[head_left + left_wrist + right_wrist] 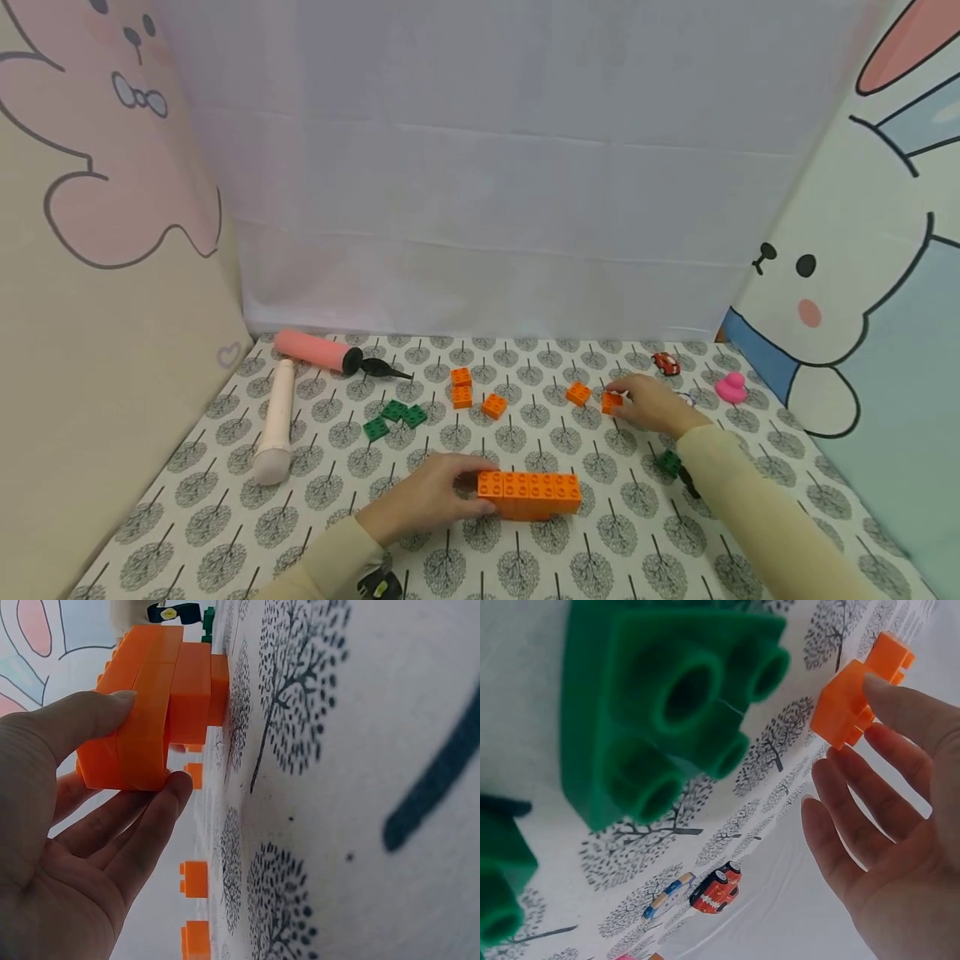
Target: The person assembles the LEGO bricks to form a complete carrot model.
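Note:
My left hand [435, 496] grips the left end of a row of joined orange toy bricks [528, 492], thumb on one side and fingers on the other. In the left wrist view, the joined bricks [139, 712] step inward to smaller bricks below. Farther off to the right, my right hand [652, 404] pinches a small orange brick [611, 403] at the table surface. The right wrist view has the thumb against this brick [840, 705], fingertips at its other side. Another loose orange brick [578, 394] lies just left of it.
Several loose orange bricks [461, 396] and green bricks [393, 410] lie mid-table. A pale microphone-shaped object [275, 425] and a pink cylinder with a black nozzle [315, 350] are left. Right are a red toy car [665, 363], pink duck [731, 387] and green bricks [670, 462].

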Demonstrator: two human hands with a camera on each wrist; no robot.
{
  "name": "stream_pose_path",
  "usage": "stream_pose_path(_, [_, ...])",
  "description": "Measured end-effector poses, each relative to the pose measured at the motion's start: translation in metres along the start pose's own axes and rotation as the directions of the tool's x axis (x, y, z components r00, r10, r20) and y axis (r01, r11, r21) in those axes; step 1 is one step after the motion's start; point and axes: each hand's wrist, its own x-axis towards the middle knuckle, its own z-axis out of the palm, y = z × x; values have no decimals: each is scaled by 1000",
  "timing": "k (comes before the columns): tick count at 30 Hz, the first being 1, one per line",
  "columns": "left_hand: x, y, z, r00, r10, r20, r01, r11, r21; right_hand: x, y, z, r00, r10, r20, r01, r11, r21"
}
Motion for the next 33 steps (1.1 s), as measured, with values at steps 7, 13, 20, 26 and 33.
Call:
stream_pose_path(7, [0, -1, 1, 1000, 24, -9, -24, 1000, 13, -1, 4, 3, 1000, 7, 13, -7, 1000, 6])
stream_pose_path(13, [1, -1, 1, 1000, 23, -6, -23, 1000, 11, -4, 5, 2, 1000, 11, 2, -11, 999, 38])
stream_pose_path(20, [0, 2, 1, 1000, 8, 1, -8, 1000, -3, -21, 2, 1, 998, -22, -63, 25, 998, 55])
stream_pose_path(26, [0, 2, 1, 1000, 23, 4, -23, 1000, -10, -43, -15, 1, 983, -66, -173, 76, 996, 53])
stream_pose_path(33, [0, 0, 1, 999, 50, 9, -50, 998, -48, -71, -62, 2, 911, -259, -321, 305, 947, 99])
